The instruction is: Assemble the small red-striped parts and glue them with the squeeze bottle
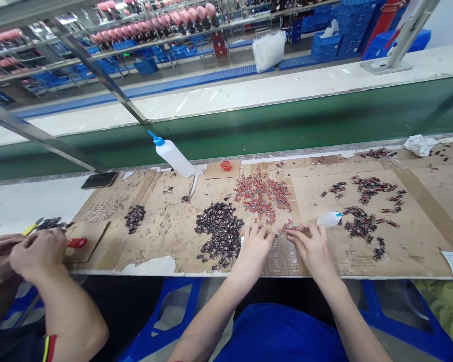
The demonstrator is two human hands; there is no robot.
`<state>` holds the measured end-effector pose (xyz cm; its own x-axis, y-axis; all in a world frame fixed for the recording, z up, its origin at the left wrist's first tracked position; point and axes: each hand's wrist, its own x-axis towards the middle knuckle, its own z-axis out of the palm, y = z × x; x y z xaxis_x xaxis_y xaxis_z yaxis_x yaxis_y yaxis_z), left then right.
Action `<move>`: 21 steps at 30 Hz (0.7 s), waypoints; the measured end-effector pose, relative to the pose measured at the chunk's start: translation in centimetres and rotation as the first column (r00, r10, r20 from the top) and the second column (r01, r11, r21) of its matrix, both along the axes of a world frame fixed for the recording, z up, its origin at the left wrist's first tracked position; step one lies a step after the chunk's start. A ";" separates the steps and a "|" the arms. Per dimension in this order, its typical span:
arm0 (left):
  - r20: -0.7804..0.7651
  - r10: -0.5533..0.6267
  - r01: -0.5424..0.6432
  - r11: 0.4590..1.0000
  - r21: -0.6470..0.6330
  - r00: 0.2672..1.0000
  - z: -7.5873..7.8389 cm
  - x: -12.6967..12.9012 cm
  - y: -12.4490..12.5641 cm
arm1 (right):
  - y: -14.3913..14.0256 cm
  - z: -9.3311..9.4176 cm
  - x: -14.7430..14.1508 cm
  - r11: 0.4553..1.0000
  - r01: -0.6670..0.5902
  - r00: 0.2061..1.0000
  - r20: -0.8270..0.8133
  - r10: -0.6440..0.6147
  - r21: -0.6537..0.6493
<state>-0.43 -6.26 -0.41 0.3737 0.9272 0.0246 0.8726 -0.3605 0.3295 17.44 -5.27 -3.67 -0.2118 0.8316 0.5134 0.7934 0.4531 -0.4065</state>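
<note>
At the near edge of the bench (166, 241), the person's left hand (254, 244) and right hand (313, 246) rest close together, fingertips pinching small red parts (289, 227); exactly how each grips them I cannot tell. Just left lies a heap of dark parts (219, 234). Beyond the hands spreads a larger scatter of red pieces (262, 196). A small bottle (329, 218) lies beside the right hand. Toward the far edge stands a tilted squeeze bottle (173, 155). At the bench's left end, a co-worker's hands (26, 254) are clasped together.
</note>
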 end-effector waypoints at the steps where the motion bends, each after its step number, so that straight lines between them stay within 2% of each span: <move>1: 0.044 0.011 -0.010 1.000 -0.009 0.999 0.2 -0.2 -0.1 | 0.3 -0.2 -0.1 1.000 -0.004 1.000 0.013 0.004 -0.013; 4: 0.267 0.075 -0.065 0.997 -0.049 0.961 0.7 -0.9 -0.3 | 0.8 -0.2 0.0 0.998 -0.012 0.999 0.035 0.014 -0.056; 6: 0.461 0.126 -0.096 0.992 -0.088 0.879 0.9 -1.2 -0.5 | 1.0 0.0 0.1 0.996 -0.022 0.999 0.024 0.024 -0.085; 8: 0.652 0.176 -0.109 0.984 -0.142 0.738 1.0 -1.4 -0.6 | 1.1 0.3 0.3 0.992 -0.045 0.999 -0.022 0.043 -0.117; 11: 0.846 0.298 -0.132 0.955 -0.267 0.442 0.8 -1.3 -0.9 | 0.7 0.9 0.4 0.978 -0.076 0.983 -0.181 0.040 -0.196; 13: 0.882 0.408 -0.150 0.912 -0.382 0.237 0.4 -0.9 -1.0 | 0.0 1.6 0.2 0.956 -0.075 0.938 -0.345 -0.029 -0.283; 16: 0.843 0.539 -0.159 0.832 -0.532 0.000 -0.2 0.0 -1.4 | -1.5 2.9 -0.8 0.902 -0.089 0.782 -0.590 -0.199 -0.422; 18: 0.814 0.575 -0.163 0.798 -0.580 -0.085 -0.4 0.7 -1.7 | -2.4 3.9 -1.8 0.878 -0.140 0.667 -0.699 -0.257 -0.457; 21: 0.819 0.562 -0.209 0.792 -0.574 -0.118 -0.3 1.6 -2.2 | -3.2 5.2 -2.8 0.871 -0.189 0.578 -0.769 -0.275 -0.453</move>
<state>1.21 -8.46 -0.72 -0.2618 0.9385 -0.2252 -0.3470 0.1261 0.9293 14.62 -8.46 1.56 0.1282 0.9916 0.0177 0.0502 0.0114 -0.9987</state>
